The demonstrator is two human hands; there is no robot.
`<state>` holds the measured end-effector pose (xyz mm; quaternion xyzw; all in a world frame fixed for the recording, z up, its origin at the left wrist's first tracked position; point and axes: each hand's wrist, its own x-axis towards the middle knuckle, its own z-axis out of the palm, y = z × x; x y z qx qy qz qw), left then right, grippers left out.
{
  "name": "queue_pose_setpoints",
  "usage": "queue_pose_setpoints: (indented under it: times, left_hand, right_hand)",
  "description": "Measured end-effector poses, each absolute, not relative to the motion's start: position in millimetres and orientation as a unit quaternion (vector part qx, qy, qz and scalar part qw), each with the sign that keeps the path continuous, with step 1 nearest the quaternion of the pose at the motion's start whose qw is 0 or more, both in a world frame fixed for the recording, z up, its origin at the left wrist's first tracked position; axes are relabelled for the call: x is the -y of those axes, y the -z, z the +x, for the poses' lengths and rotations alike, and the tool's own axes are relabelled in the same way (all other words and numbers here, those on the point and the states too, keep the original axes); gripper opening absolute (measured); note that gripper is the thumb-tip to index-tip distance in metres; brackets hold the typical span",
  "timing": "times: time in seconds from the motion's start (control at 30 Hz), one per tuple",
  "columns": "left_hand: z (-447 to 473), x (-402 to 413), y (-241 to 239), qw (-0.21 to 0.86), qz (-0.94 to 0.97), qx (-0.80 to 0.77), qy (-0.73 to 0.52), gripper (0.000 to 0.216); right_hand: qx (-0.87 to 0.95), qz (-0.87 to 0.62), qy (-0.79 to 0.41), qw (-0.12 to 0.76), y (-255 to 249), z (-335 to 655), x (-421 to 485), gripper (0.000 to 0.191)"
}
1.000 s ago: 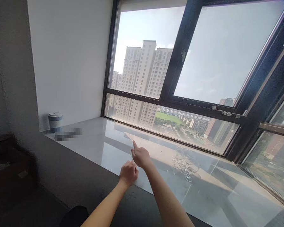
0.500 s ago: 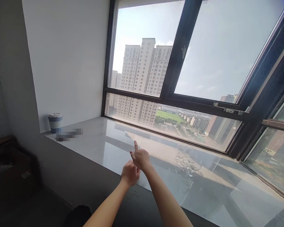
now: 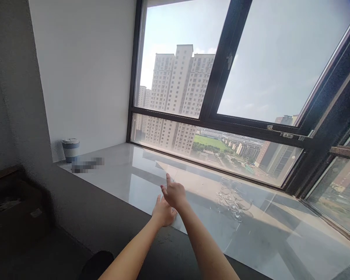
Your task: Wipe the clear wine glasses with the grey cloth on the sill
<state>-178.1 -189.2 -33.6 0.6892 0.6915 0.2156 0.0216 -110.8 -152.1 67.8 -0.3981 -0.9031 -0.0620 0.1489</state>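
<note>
My right hand point(image 3: 175, 193) is raised over the pale, glossy window ledge point(image 3: 113, 175), its index finger stretched out and its thumb apart. The other fingers curl under and are partly hidden. Just below and to the left, overlapped by it, is my left hand point(image 3: 162, 213), close to the ledge's front edge. One finger of it points up while the rest are turned away from view. A thin dark line shows beside the right index finger; whether it is a tile seam or a slim object, I cannot tell. Nothing held is plainly visible in either hand.
Several clear stemmed glasses point(image 3: 233, 200) are grouped on the ledge to the right. A blue-and-white lidded cup point(image 3: 71, 151) stands at the left end, beside a pixelated item point(image 3: 87, 165). Dark-framed windows point(image 3: 210, 112) rise behind, and a white wall point(image 3: 84, 74) bounds the left.
My left hand has loosened from a fist, with a finger now raised. The right hand keeps nearly the same pose. The view has shifted slightly.
</note>
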Motion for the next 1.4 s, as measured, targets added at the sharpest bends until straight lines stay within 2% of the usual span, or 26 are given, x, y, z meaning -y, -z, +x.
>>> queue_pose_setpoints:
  times: [0.4, 0.83, 1.0, 1.2, 1.4]
  left_hand:
    - [-178.3, 190.1, 33.6, 0.027, 0.693, -0.699, -0.175, 0.058]
    - [-177.5, 189.0, 34.5, 0.02, 0.694, -0.689, -0.208, 0.051]
    - [-177.0, 189.9, 30.2, 0.034, 0.691, -0.689, -0.215, 0.051]
    - [-175.8, 189.2, 30.5, 0.018, 0.706, -0.676, -0.211, 0.044]
    - [-176.4, 186.2, 34.3, 0.008, 0.714, -0.671, -0.2, 0.045]
  right_hand:
    - [0.916, -0.37, 0.006, 0.155, -68.5, -98.8, 132.7, 0.052]
    - [0.903, -0.364, -0.034, 0.227, -64.5, -94.7, 133.0, 0.042]
    - [0.893, -0.346, -0.041, 0.285, -58.6, -90.6, 136.4, 0.044]
    - [0.849, -0.365, -0.141, 0.356, -47.9, -83.1, 129.6, 0.043]
    - [0.775, -0.396, -0.114, 0.478, -64.3, -87.2, 131.4, 0.046]
